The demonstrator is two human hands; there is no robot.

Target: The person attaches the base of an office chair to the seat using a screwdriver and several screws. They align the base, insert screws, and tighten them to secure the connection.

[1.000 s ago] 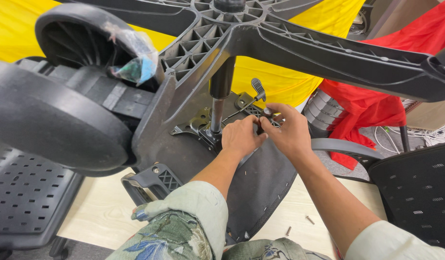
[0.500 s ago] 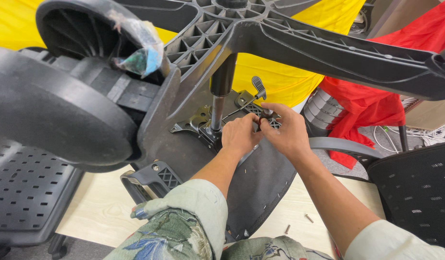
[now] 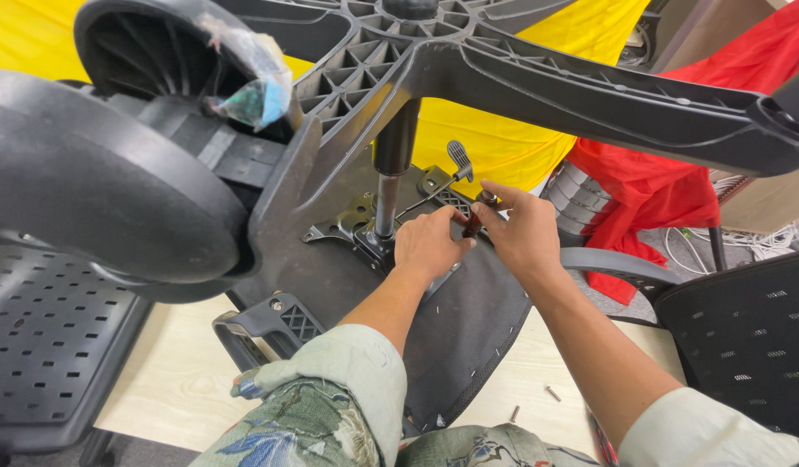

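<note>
**Both hands at the mechanism under an upturned chair**

The office chair lies upside down in front of me, its seat underside (image 3: 468, 320) facing up so the metal mechanism plate (image 3: 347, 227) is in reach; the gas cylinder (image 3: 391, 173) rises from that plate to the five-armed base (image 3: 538, 78), which spreads above my hands, with a caster wheel (image 3: 148, 60) near my head. My left hand (image 3: 429, 246) is curled, fingers folded in and pressing down beside the foot of the cylinder, seemingly to steady things; whether it grips anything I cannot tell. My right hand (image 3: 525, 233) is closed narrowly around a small dark tool handle (image 3: 474, 220), which stands between the two hands, its tip pointed down at the plate; the thumb and forefinger pinch it so it stays upright. A paddle-ended lever (image 3: 458, 157) sticks out of the mechanism just behind my fingers. Loose screws (image 3: 551, 393) lie on the pale wooden table (image 3: 174, 380) near my right forearm; a black armrest bracket (image 3: 269, 324) sits by my left sleeve.
</note>
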